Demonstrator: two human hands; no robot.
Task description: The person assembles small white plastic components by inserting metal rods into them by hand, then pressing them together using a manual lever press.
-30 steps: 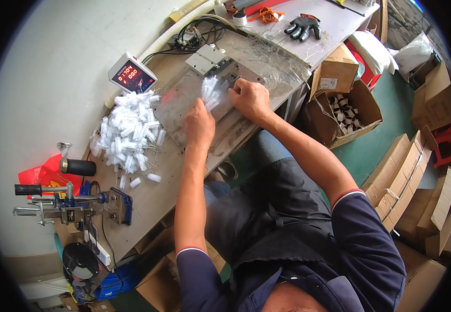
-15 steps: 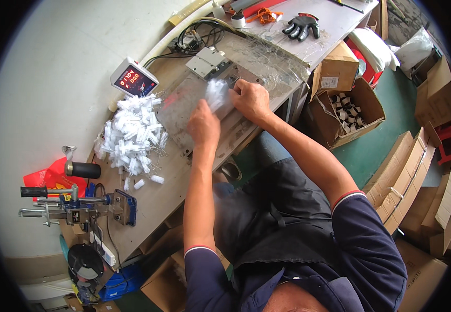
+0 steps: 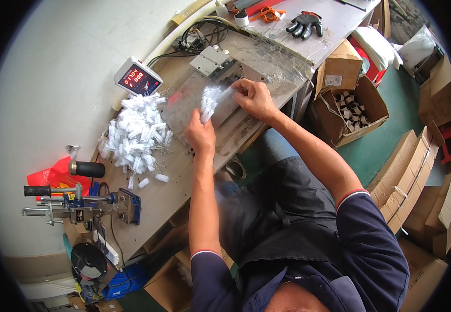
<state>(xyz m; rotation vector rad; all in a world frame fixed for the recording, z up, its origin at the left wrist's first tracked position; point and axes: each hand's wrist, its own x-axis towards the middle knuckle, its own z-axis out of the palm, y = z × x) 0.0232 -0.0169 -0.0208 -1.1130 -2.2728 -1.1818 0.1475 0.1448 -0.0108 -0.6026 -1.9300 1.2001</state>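
Observation:
My left hand [image 3: 200, 136] is closed around a bunch of small white bristle brushes [image 3: 209, 103], their tops standing up above the fingers. Beside it, my right hand [image 3: 255, 100] pinches the end of one white brush [image 3: 226, 95], which is blurred and reaches toward the bunch. Both hands are over a flat metal plate [image 3: 182, 99] on the workbench. To the left lies a heap of similar white brushes with thin wire stems [image 3: 138, 130].
Behind the heap stands a counter with a red lit display [image 3: 138, 78]. A metal block fixture [image 3: 212, 61] sits beyond my hands. A lever clamp [image 3: 80, 200] is at the bench's left end. A black glove [image 3: 305, 25] lies at the back; an open carton [image 3: 363, 132] stands right.
My hands have drawn slightly apart, and the bunch in my left hand shows more clearly. My right hand has shifted a little to the right. The view has moved slightly.

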